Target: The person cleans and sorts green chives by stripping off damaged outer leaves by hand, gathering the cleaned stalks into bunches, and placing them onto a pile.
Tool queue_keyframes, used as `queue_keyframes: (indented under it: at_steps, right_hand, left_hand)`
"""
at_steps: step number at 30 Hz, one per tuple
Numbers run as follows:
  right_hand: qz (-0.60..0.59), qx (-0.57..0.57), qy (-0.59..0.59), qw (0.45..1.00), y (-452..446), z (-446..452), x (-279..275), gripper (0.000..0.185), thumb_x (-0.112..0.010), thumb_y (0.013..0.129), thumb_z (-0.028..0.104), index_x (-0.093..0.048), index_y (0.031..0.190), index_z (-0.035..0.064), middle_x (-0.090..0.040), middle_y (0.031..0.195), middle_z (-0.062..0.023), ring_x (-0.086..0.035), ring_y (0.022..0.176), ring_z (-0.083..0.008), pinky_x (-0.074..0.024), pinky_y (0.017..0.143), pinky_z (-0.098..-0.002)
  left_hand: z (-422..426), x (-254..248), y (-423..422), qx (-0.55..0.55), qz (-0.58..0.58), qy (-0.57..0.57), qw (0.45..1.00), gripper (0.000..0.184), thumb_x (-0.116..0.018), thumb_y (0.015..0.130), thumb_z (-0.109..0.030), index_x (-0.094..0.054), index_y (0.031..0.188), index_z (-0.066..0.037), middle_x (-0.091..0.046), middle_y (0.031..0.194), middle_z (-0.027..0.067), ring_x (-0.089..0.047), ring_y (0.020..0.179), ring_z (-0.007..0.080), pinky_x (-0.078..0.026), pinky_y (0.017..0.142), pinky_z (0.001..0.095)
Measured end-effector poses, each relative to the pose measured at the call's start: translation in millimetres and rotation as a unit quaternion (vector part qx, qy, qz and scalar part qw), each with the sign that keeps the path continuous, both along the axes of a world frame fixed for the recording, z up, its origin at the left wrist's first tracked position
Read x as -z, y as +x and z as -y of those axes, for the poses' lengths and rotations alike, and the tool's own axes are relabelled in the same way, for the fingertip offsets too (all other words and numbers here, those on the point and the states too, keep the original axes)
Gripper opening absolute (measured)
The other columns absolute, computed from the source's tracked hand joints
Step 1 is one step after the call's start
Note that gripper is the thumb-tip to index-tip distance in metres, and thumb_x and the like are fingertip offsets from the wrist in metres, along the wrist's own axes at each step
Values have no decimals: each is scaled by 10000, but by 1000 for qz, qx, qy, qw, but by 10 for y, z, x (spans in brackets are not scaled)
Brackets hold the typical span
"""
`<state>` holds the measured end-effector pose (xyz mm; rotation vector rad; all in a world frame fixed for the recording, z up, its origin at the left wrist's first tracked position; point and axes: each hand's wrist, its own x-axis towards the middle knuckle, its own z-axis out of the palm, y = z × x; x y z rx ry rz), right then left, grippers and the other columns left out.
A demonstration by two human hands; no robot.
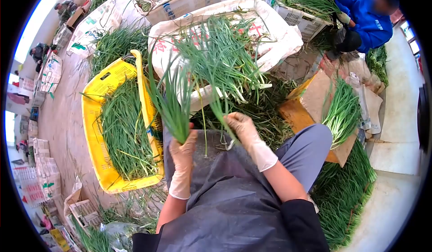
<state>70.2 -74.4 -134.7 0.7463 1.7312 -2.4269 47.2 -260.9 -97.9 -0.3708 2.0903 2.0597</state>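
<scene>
A bunch of long green stalks [173,110] stands upright in my left hand [183,155], which wears a pale glove and is wrapped round its lower end. To the right, my right hand [243,128], gloved too, pinches a few thin green stalks [218,110] above my dark apron [225,207]. Just beyond both hands, a loose pile of green stalks [220,54] lies on a white sheet [279,36] with red characters. The pale root ends of that pile point towards me.
Left of me is a yellow crate [96,162] holding green stalks. A cardboard box [315,94] and a bundle [344,112] stand at the right, above a large heap [344,193]. A person in blue [371,24] works at a white crate [301,24], upper right.
</scene>
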Motion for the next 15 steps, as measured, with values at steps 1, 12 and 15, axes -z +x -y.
queue_keyframes:
  at_steps: [1,12,15]
  right_hand:
    - [-12,-30,-14,999,44,118,19,211,-637,861,243,-628,896,35,-599,754,18,-502,662,-66,-422,619,-216]
    - [297,-343,688,566,699,-650,566,125,-539,797,124,-633,832,49,-604,794,-150,-629,764,-280,-501,637,-390]
    - [22,-118,682,721,243,-253,-106,166,-628,761,173,-612,896,78,-588,814,-112,-618,734,-264,-508,634,-364]
  left_hand:
    - [-124,-205,4,49,99,57,992,298,-718,778,-156,-631,1035,-33,-526,645,-46,-430,499,41,-315,444,191]
    - [482,-41,-629,-162,95,286,940,205,-741,746,-171,-618,876,-71,-658,832,76,-637,780,143,-515,668,222]
    - [684,-6,-743,-37,77,371,925,243,-668,827,-230,-585,980,-60,-593,696,32,-548,555,110,-457,528,242]
